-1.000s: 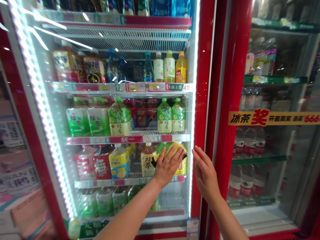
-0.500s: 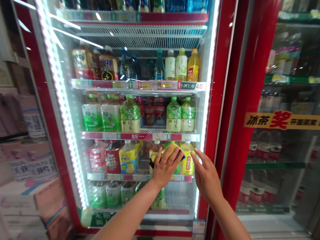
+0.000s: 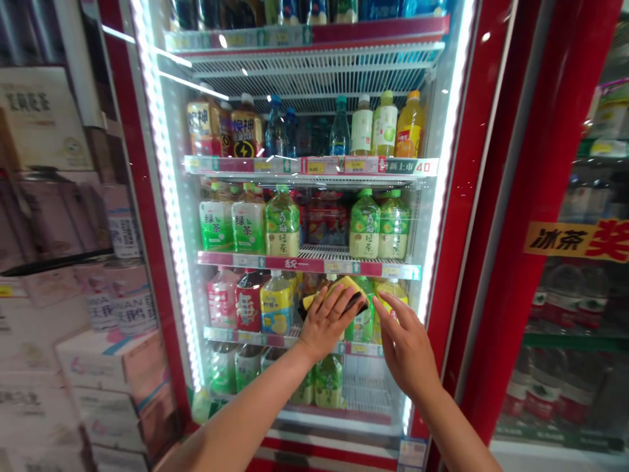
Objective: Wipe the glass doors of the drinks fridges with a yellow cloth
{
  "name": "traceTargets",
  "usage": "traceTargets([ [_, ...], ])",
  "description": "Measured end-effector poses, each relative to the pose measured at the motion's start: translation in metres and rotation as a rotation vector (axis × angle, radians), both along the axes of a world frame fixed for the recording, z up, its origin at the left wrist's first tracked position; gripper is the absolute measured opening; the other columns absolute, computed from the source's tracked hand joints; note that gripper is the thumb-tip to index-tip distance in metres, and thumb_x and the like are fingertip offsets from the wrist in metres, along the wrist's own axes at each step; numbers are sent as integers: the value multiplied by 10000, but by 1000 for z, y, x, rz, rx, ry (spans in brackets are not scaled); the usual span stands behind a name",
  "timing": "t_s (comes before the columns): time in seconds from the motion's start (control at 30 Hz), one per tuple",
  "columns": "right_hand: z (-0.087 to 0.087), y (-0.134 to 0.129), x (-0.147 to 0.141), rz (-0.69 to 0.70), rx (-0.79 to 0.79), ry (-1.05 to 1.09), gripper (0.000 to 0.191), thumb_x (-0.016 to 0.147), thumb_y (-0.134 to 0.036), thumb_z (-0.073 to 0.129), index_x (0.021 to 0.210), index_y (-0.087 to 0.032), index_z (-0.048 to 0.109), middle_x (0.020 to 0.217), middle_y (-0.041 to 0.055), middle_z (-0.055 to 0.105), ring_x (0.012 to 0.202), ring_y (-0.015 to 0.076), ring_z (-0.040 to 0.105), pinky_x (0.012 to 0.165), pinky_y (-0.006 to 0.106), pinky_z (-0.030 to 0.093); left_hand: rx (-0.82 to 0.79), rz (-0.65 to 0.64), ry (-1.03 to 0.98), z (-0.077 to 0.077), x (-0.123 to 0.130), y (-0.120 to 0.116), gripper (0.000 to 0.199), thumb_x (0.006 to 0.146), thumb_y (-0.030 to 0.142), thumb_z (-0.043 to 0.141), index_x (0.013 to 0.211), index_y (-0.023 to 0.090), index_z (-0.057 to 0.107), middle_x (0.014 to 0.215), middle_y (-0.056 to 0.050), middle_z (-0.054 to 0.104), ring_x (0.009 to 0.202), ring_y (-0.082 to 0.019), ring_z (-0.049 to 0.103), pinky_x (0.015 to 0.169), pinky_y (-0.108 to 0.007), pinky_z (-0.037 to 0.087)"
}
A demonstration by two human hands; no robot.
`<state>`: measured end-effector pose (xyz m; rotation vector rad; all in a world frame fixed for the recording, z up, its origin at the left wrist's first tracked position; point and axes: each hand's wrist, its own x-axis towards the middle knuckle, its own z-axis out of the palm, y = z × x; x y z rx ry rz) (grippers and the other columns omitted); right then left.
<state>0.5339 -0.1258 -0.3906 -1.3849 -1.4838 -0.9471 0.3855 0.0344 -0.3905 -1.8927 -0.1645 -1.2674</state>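
My left hand (image 3: pixel 327 324) presses a yellow and black sponge (image 3: pixel 339 293) flat against the glass door of a red drinks fridge (image 3: pixel 373 393), fingers spread over it. My right hand (image 3: pixel 405 347) is open, holding nothing, its fingertips at or very near the glass just right of the sponge. Behind the glass, a bottle of yellow drink (image 3: pixel 390 305) stands near those fingertips. A lemon tea bottle (image 3: pixel 276 305) stands to the left of the sponge on the same shelf.
Lit shelves hold rows of bottled drinks, including green tea bottles (image 3: pixel 216 226). A red door frame (image 3: pixel 474 196) separates this fridge from a second fridge door (image 3: pixel 555 367) at the right. Stacked printed cartons (image 3: pixel 103 393) stand at the left.
The fridge has shifted right in view as my head turned. My right hand has moved left, closer to the sponge. My left hand keeps the sponge on the glass.
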Motion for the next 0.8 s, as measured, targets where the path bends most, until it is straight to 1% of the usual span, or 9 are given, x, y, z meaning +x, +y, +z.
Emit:
traceTargets([
  [0.1,6,6,-5,-4,-12,-9,520,1003,-104,435,1487,-278,516,1405,136,628,1283,305,609,987,542,578,-108,41,-144,39,-7,14,692,948,121,594,1584,299,388,1648,-82,397,1592,-248,230,1301,-464,269],
  [0.17,6,7,-6,-11,-6,-23,510,999,-98,441,1475,-262,527,1405,139,630,1290,308,605,991,545,576,-211,72,-274,49,-21,23,727,943,161,636,1599,304,358,1660,-120,357,1585,-297,247,1272,-504,320],
  [0.27,0,8,-5,-29,-1,-38,483,1002,-107,452,1454,-247,545,1409,138,632,1314,309,594,998,536,578,-251,102,-316,25,-40,25,786,926,165,664,1620,280,312,1693,-148,281,1588,-326,229,1255,-511,345],
  [0.33,-4,10,-8,-42,-14,-49,476,1003,-108,452,1445,-252,554,1422,128,629,1348,304,575,1027,533,566,-205,115,-244,0,-43,20,794,915,157,674,1619,237,316,1708,-150,251,1597,-320,198,1285,-502,290],
  [0.4,-7,14,-12,-54,-33,-64,480,1001,-95,438,1437,-251,561,1440,117,622,1396,299,537,1071,540,539,-113,83,-139,-13,-39,15,754,916,105,631,1602,251,355,1707,-103,283,1602,-284,192,1303,-485,253],
  [0.47,-6,20,-17,-65,-45,-81,485,994,-79,421,1429,-237,568,1461,117,610,1446,294,488,1117,551,502,-68,61,-76,-5,-33,15,714,927,86,587,1587,271,385,1690,-65,336,1602,-250,194,1310,-475,237],
  [0.63,0,30,-27,-118,-47,-151,501,960,-50,429,1410,-197,593,1528,138,551,1522,288,383,1214,574,379,-171,113,-183,42,-51,34,710,950,126,594,1598,297,360,1694,-75,325,1596,-258,216,1283,-476,304],
  [0.7,-1,32,-32,-151,-58,-189,489,954,-52,445,1395,-185,605,1550,144,527,1510,297,399,1209,559,383,-293,158,-334,38,-67,41,740,949,138,610,1613,296,323,1720,-114,242,1595,-300,213,1247,-521,357],
  [0.8,-2,33,-43,-201,-66,-230,472,943,-57,477,1362,-204,636,1473,128,599,1381,286,537,1156,504,444,-346,184,-402,4,-82,41,794,938,116,614,1633,278,267,1736,-135,167,1602,-324,180,1232,-546,369],
])
